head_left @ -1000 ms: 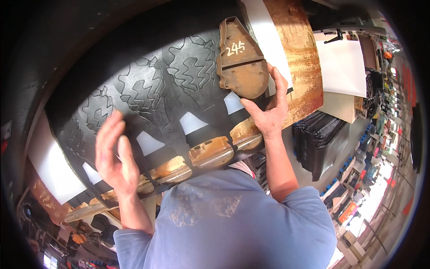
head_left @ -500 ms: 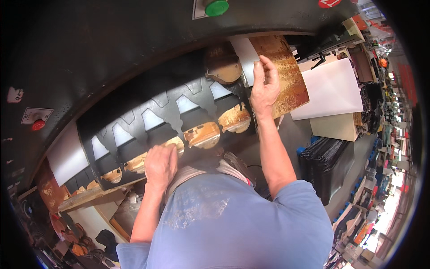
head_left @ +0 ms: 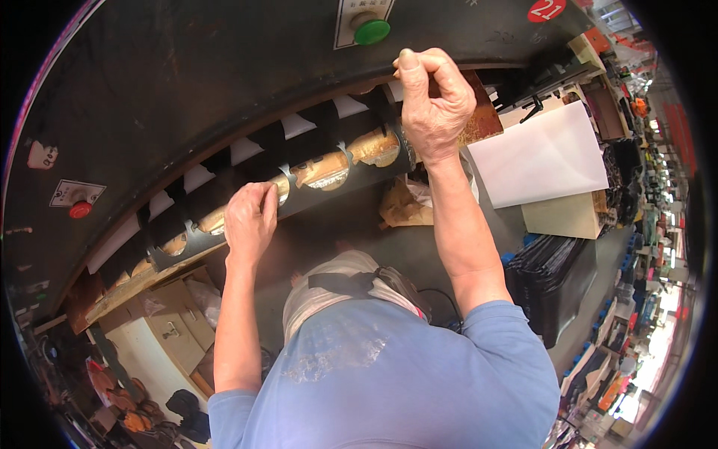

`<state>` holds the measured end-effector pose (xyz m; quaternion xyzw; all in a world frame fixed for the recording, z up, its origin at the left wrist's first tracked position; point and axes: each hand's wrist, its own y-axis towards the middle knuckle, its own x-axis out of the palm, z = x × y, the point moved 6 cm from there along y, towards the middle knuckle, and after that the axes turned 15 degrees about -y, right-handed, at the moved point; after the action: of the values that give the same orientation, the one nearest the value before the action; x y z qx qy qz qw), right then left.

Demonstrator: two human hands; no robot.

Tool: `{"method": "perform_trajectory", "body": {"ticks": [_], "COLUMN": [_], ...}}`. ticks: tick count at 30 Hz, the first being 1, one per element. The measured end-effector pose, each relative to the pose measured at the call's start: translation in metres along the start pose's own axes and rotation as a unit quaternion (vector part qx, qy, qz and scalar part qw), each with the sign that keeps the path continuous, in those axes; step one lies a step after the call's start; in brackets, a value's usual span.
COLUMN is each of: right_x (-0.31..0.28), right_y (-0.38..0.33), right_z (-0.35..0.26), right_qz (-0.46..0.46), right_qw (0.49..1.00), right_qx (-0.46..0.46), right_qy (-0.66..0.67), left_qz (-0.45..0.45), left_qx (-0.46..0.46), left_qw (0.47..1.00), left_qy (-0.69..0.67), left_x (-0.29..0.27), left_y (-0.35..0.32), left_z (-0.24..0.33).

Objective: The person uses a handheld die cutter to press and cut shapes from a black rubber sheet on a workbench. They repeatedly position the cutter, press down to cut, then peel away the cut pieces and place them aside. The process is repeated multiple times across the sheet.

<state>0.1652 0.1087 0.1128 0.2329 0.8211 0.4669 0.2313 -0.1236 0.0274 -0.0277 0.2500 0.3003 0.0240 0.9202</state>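
A black sheet (head_left: 323, 196) with a row of cut-out openings lies under the dark machine head, and worn brown board and white material show through its holes. At its near edge my left hand (head_left: 250, 223) is closed, fingers curled on the sheet's rim, fingertips partly hidden. Raised in front of the machine, my right hand (head_left: 437, 105) is closed with thumb and forefinger brought together. Whether anything is between them cannot be seen. Just above it sits a green push button (head_left: 372, 31) on the machine's face.
The dark machine beam (head_left: 209, 82) spans the far side, with a red button (head_left: 80, 209) at left. To the right are a white sheet (head_left: 542, 157) and a pile of black sheets (head_left: 550, 280). A pale cabinet (head_left: 168, 329) stands below the board at left.
My right hand has risen toward the green button. The view has shifted, so the machine beam covers more of the black sheet and the rounded brown block is out of sight. My left hand stays at the edge.
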Motion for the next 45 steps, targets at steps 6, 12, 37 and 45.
{"method": "perform_trajectory", "body": {"ticks": [6,12,37,45], "right_x": [-0.014,-0.027,-0.009,-0.01], "right_y": [-0.006,-0.073,-0.149,-0.152], "right_z": [0.01,0.046,0.087,0.09], "right_qz": [0.009,-0.03,-0.093,-0.114], "right_qw": [0.999,0.982,0.948,0.944], "right_qx": [0.033,0.181,0.27,0.273], "right_qy": [-0.002,-0.047,-0.141,-0.147], "left_qz": [0.008,-0.026,-0.127,-0.129], "left_qx": [0.013,-0.011,-0.05,-0.018], "left_qw": [1.0,0.999,0.99,0.991], "left_qy": [0.002,0.02,0.045,0.025], "left_x": [-0.001,0.002,0.02,0.019], "left_y": [0.003,0.0,0.004,-0.001], "left_z": [0.002,-0.002,-0.012,-0.014]}}
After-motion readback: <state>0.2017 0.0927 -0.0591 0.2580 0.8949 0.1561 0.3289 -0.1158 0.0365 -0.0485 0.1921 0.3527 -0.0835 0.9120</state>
